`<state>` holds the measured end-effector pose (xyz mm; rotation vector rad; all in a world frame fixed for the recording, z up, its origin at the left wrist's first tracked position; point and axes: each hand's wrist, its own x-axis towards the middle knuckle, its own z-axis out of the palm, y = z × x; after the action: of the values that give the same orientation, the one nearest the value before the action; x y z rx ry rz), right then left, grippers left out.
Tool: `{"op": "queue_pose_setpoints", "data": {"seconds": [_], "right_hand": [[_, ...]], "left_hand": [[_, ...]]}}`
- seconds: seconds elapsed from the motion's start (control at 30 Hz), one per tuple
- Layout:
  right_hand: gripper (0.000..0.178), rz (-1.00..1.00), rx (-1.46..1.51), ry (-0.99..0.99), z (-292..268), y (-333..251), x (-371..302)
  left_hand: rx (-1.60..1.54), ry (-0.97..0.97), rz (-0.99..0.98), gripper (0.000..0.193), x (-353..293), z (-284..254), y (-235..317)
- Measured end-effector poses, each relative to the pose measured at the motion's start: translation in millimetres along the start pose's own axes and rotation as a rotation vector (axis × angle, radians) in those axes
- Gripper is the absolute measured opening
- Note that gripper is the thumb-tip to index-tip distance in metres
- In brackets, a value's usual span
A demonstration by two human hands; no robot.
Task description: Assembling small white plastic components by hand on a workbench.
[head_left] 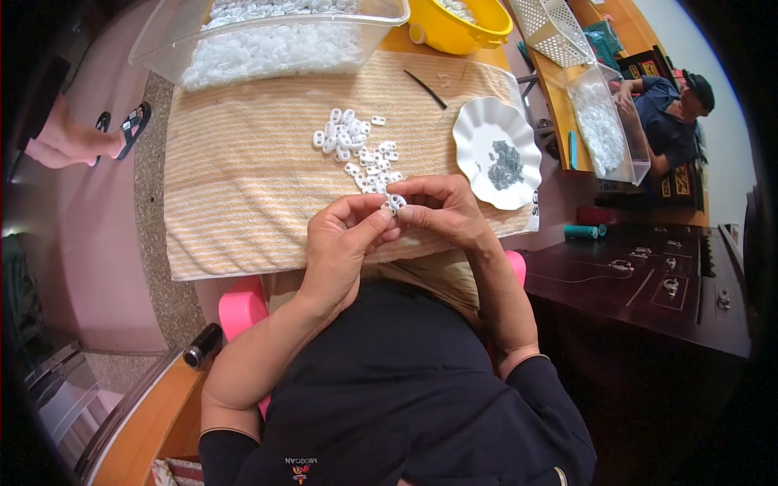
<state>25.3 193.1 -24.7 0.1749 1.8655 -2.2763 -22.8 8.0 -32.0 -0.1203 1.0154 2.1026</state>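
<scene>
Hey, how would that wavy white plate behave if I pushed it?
The white plate looks wide and shallow, so it probably won't tip. The small grey pieces heaped in it might slide if it tilts. The striped towel underneath could bunch and drag along with it.

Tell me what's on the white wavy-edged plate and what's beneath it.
On the plate lies a loose heap of small greyish pieces. The striped towel shows beside it; whatever the plate and heap cover is hidden.
</scene>
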Motion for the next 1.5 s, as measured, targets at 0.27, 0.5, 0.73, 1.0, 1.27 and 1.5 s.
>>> {"op": "queue_pose_setpoints", "data": {"seconds": [0.27,0.5,0.73,1.0,1.27,1.5], "right_hand": [[0.031,0.002,-0.019,-0.001,-1.7,7.9,0.5],[0.030,-0.005,0.005,-0.005,-2.5,7.7,0.1],[0.033,-0.014,0.084,0.004,-0.7,7.1,-0.1],[0.031,-0.061,0.159,-0.020,-1.5,9.7,-0.6],[0.028,-0.166,0.163,-0.045,0.4,8.8,-2.2],[0.027,-0.161,0.165,-0.060,9.5,-6.7,-7.2]], "left_hand": [[0.010,0.005,0.004,0.015,-0.1,-1.0,-1.3],[-0.030,0.007,-0.031,0.015,-0.1,0.7,1.0],[-0.122,-0.032,-0.080,0.015,1.0,-0.6,2.6],[-0.160,-0.109,-0.112,0.009,1.3,0.2,3.2],[-0.154,-0.209,-0.132,0.009,-0.1,-1.3,3.8],[-0.131,-0.264,-0.145,0.008,-4.0,2.2,8.7]]}}
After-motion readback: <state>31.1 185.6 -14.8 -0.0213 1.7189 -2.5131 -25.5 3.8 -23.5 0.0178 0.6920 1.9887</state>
